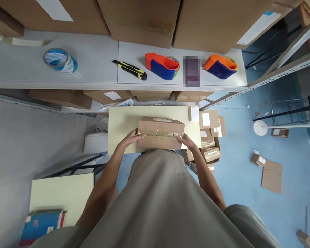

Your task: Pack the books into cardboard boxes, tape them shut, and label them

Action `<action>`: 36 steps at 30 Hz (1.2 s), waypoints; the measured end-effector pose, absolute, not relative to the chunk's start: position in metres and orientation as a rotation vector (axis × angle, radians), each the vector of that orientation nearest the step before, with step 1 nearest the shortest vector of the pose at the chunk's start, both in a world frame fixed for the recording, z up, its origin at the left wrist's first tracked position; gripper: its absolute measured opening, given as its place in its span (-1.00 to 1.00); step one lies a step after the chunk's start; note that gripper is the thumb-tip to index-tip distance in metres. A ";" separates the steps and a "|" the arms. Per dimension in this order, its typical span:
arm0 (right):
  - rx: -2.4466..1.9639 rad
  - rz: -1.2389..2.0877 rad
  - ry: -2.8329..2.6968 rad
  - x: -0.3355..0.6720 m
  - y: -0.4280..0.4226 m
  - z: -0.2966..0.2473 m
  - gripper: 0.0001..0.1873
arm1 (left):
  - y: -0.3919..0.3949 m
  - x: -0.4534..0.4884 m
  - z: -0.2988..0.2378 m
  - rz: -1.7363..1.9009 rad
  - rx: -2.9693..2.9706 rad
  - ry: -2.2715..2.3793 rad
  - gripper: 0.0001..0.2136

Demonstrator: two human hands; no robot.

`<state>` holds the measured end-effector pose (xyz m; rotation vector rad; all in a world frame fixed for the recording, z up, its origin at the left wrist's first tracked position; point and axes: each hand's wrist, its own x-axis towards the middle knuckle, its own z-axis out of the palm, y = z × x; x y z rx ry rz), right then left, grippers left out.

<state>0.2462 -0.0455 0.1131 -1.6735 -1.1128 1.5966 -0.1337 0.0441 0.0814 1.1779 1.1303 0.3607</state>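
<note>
A taped cardboard box (160,132) lies on a small pale yellow table (121,124) right in front of me. My left hand (133,137) grips the box's left end, fingers curled over its top edge. My right hand (184,139) grips the box's right near corner, fingers pressed on the cardboard. Clear tape runs across the top of the box.
On the grey shelf (98,74) behind lie a blue-white tape roll (60,60), a yellow-black utility knife (130,69) and two orange-blue tape dispensers (162,65) (220,66). Small boxes (209,137) pile up right of the table. Cardboard scraps (271,174) lie on the blue floor. Another pale table (59,194) carries a blue book (41,225) at the lower left.
</note>
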 end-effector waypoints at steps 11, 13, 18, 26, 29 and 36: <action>-1.871 1.191 -1.306 0.278 -0.059 0.052 -0.13 | 0.002 -0.085 0.027 0.515 1.443 1.710 -0.49; -1.936 1.192 -1.289 0.277 -0.065 0.034 -0.10 | -0.007 -0.075 0.019 0.483 1.399 1.747 -0.50; -1.996 1.181 -1.315 0.282 -0.079 0.004 0.01 | -0.015 -0.069 0.014 0.544 1.255 1.752 -0.28; -1.740 1.287 -1.214 0.298 -0.095 -0.006 -0.05 | -0.027 -0.055 0.011 0.699 1.004 1.843 -0.76; -1.678 1.299 -1.228 0.298 -0.095 -0.009 -0.13 | -0.040 -0.041 0.007 0.730 1.000 1.896 -0.91; -1.690 1.242 -1.234 0.307 -0.109 -0.005 -0.22 | -0.085 -0.027 0.009 0.705 1.016 1.961 -0.86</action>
